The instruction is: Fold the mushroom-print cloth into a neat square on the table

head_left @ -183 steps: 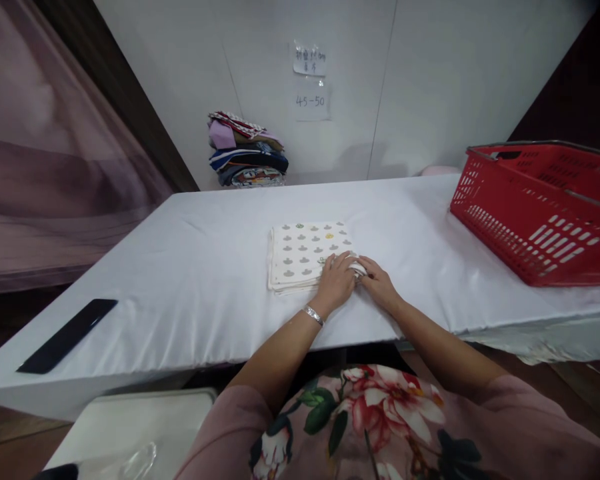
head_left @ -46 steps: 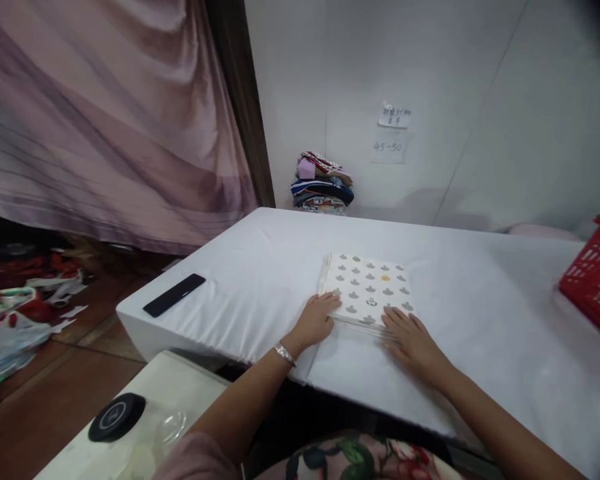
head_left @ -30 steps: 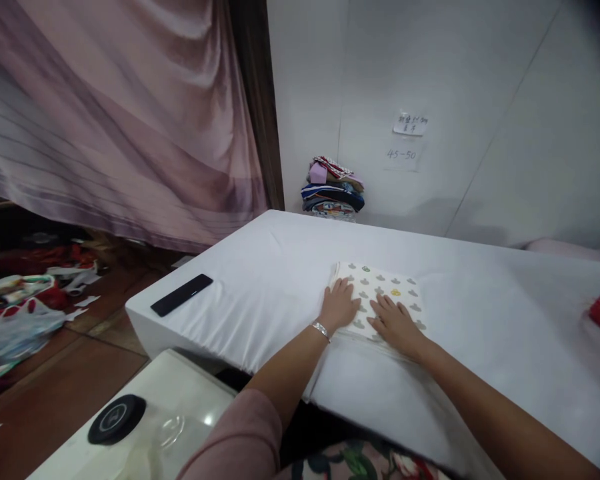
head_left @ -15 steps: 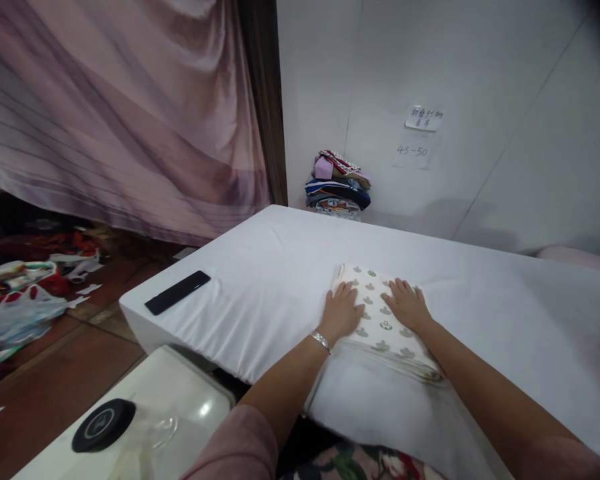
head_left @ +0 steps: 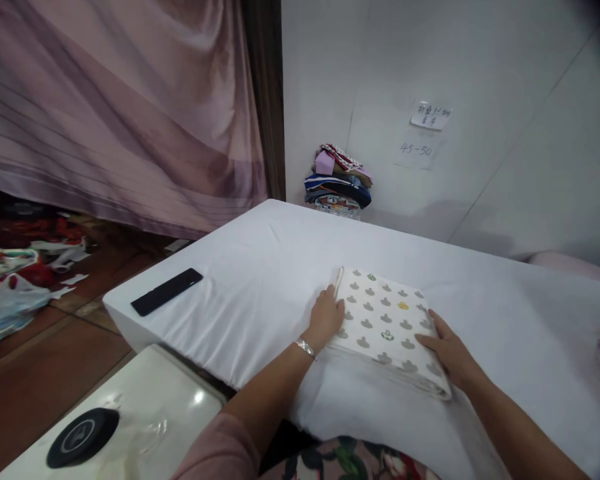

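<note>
A folded cloth (head_left: 375, 313), white with grey, green and yellow motifs, lies flat on a white-covered table (head_left: 260, 280). My left hand (head_left: 325, 317), with a silver bracelet at the wrist, grips its left edge. On the opposite side my right hand (head_left: 450, 350) holds the right edge, thumb on top and fingers along the side. The fingers' undersides are hidden by the cloth and the hands themselves.
A black phone-like slab (head_left: 167, 291) lies near the table's left end. Below it stands a white surface with a round black object (head_left: 83, 437). Folded clothes (head_left: 337, 180) are stacked by the wall. Bags (head_left: 13, 303) lie on the floor, left of a pink curtain (head_left: 180, 120).
Both hands have moved from lying flat on top of the cloth out to its left and right edges. More of its pattern shows now. The view has shifted slightly.
</note>
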The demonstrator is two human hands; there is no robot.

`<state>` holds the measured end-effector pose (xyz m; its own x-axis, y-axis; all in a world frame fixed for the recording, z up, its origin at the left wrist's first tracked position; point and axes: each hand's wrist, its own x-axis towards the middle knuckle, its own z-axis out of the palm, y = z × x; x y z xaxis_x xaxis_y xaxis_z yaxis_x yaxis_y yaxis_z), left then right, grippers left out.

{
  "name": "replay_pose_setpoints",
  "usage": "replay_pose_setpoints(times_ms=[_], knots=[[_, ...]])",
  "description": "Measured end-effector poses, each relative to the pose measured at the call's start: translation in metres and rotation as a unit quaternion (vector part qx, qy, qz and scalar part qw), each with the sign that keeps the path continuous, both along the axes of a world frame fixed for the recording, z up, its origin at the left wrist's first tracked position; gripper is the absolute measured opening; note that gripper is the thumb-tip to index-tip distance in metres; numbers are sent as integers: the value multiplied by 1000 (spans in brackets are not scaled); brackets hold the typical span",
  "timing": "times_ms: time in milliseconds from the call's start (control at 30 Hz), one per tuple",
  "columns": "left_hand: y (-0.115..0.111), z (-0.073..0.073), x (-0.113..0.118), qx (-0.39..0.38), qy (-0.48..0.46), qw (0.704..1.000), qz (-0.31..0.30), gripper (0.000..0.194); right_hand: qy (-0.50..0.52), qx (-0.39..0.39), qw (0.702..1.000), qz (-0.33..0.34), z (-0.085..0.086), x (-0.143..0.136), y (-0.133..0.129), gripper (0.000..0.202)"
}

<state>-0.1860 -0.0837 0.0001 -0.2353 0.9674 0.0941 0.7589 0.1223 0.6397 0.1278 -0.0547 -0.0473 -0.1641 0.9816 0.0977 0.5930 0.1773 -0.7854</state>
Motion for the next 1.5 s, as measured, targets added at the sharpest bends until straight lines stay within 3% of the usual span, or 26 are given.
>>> replay_pose_setpoints(times_ms=[67,133,200,267,300,367,467,567,700,833,1033,1267,1500], knots=[[-13,-2,9,-19,-83,996,-16,40,55,-71,996,-14,15,8,25,79],[-31,-6,27,-47,-182,980,-57,43,33,-77,996,-11,43,15,60,80],[-52,-11,51,-89,-263,950,-139,51,-48,0,999,10,78,18,99,65],[-69,-12,73,-159,-289,911,-247,47,-120,101,988,-1,107,14,131,46],[-74,-11,80,-170,-276,901,-287,41,-147,138,980,-6,117,10,142,41],[-76,-6,83,-143,-226,910,-316,28,-153,137,978,-28,126,-2,149,45],[-59,2,64,-51,-156,953,-254,17,-147,101,984,-13,116,-16,120,44],[-35,5,38,28,-108,977,-182,19,-121,105,987,18,97,-17,62,33],[-12,4,26,76,-86,973,-201,26,-63,94,991,-64,74,6,-13,30],[-1,1,38,74,-61,967,-235,33,-42,99,984,-142,47,38,-59,31],[9,-5,53,87,-21,973,-212,31,-20,96,976,-197,23,61,-79,35],[16,-17,57,137,-52,969,-199,17,15,107,976,-189,18,43,-78,35],[16,-16,57,156,-80,964,-199,13,31,125,976,-175,18,33,-81,33]])
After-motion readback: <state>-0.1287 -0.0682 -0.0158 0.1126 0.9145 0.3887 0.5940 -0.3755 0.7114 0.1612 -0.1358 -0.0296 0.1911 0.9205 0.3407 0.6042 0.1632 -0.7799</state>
